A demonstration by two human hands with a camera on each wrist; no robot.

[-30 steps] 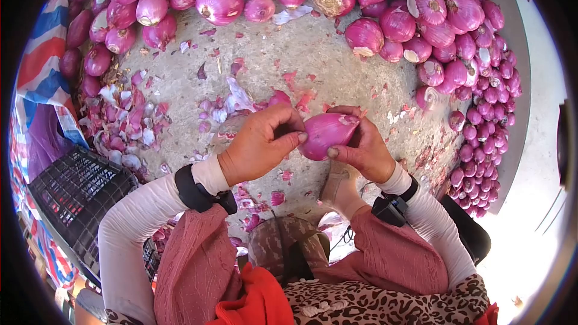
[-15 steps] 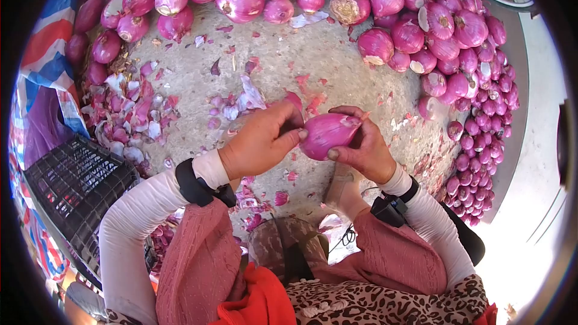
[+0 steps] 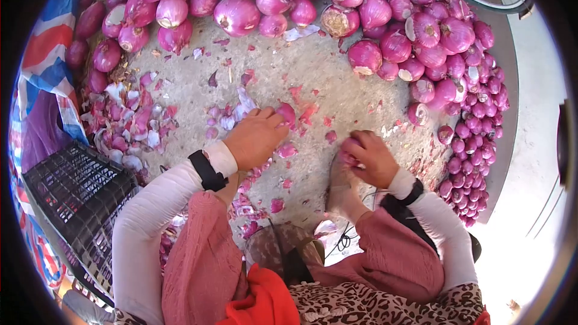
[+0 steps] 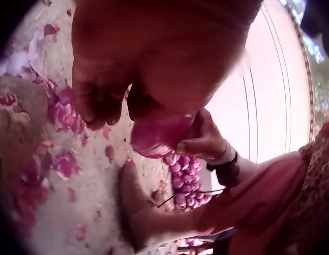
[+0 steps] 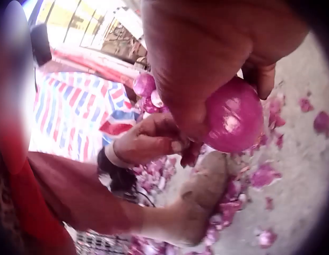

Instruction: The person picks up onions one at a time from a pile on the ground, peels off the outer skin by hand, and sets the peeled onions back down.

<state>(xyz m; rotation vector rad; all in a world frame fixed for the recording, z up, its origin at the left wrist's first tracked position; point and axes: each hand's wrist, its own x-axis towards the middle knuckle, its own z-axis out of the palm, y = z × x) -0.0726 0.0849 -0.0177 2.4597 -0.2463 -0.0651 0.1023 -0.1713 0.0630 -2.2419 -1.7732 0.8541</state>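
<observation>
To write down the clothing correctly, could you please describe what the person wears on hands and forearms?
The left hand and right hand wear no gloves. The left sleeve and right sleeve are long, whitish and wrinkled. A black band goes around each, near the wrist.

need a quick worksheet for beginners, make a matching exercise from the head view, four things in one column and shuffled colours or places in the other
Things:
1. crate
2. striped sheeting
3. spoked wheel
4. large onions

Colours or places:
A. top right, partly seen
B. black
C. pink-purple
D. red, white and blue

Right pairs: 1-B; 2-D; 3-A; 4-C
</observation>
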